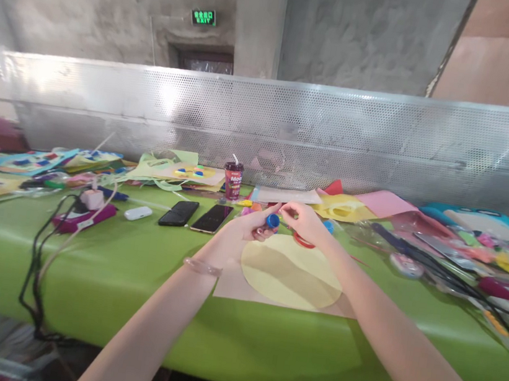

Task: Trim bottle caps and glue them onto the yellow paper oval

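My left hand (244, 230) is curled around a small blue round piece (272, 220), held above the green table (131, 274). My right hand (306, 223) pinches at the same blue piece from the right, fingertips meeting those of the left hand. Below both hands lies a pale yellow paper circle (290, 273) on a beige sheet (230, 287). A red ring-shaped piece (304, 242) shows just under my right hand. A clear bangle (201, 266) sits on my left wrist.
Two dark phones (179, 212) (212, 218) and a white case (138, 212) lie left of my hands. A red drink cup (232, 180) stands behind. Coloured paper and felt pieces (365, 206) crowd the back. Black cables (43, 250) hang at the left; tools and cords (451, 266) lie right. A perforated metal panel (337, 132) backs the table.
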`<state>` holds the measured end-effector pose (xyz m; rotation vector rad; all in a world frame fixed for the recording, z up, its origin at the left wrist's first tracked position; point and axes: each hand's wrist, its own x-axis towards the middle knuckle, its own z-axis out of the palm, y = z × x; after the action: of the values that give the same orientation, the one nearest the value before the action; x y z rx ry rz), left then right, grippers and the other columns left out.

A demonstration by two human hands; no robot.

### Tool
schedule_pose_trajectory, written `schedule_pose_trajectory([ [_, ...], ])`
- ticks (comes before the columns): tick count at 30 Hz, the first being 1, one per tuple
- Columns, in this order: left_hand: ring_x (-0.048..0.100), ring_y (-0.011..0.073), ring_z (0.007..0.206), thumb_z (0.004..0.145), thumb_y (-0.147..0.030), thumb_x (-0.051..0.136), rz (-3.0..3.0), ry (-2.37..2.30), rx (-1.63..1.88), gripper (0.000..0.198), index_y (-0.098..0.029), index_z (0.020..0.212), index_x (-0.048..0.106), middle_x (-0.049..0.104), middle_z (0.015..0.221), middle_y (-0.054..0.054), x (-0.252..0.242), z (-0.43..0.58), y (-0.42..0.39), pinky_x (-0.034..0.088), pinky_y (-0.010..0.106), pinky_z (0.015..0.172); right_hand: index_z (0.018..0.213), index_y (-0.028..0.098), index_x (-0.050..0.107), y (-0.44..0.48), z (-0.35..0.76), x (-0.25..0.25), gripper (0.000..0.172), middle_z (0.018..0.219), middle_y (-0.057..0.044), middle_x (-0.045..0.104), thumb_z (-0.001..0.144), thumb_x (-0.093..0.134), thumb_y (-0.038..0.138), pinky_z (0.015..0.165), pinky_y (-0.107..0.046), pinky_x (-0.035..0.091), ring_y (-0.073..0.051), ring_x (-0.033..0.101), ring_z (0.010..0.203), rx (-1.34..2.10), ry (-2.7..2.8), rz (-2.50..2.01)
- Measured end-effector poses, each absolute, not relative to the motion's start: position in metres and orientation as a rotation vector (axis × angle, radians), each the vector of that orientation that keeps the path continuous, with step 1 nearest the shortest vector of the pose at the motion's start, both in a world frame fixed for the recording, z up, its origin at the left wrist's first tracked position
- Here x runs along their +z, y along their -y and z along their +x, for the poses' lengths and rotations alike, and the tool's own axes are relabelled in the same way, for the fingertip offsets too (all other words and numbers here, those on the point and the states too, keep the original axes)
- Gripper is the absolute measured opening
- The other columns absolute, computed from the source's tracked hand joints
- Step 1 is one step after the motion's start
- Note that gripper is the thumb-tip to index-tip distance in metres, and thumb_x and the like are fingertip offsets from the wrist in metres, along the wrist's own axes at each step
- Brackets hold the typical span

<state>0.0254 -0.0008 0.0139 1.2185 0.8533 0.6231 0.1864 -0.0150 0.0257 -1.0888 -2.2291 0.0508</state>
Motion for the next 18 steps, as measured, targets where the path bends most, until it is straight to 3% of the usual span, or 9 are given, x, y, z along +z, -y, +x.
schedule_pose_trajectory([
  [18, 0.017, 0.0013, 0.029, 0.074, -0.070, 0.036, 1.252, -0.802, 0.540, 0.059, -0.016, 0.050, 0.041, 0.028, 0.035, -0.007, 0.0196, 0.0255, 0.0109, 0.010, 0.014, 0.029, 0.091, 0.014, 0.058, 0.0225, 0.1848, 0.0319, 0.020, 0.087, -0.002, 0.061, 0.087, 0.051, 0.032, 0.070, -0.033, 0.049, -0.014, 0.058, 0.076, 0.163, 2.280, -1.079],
])
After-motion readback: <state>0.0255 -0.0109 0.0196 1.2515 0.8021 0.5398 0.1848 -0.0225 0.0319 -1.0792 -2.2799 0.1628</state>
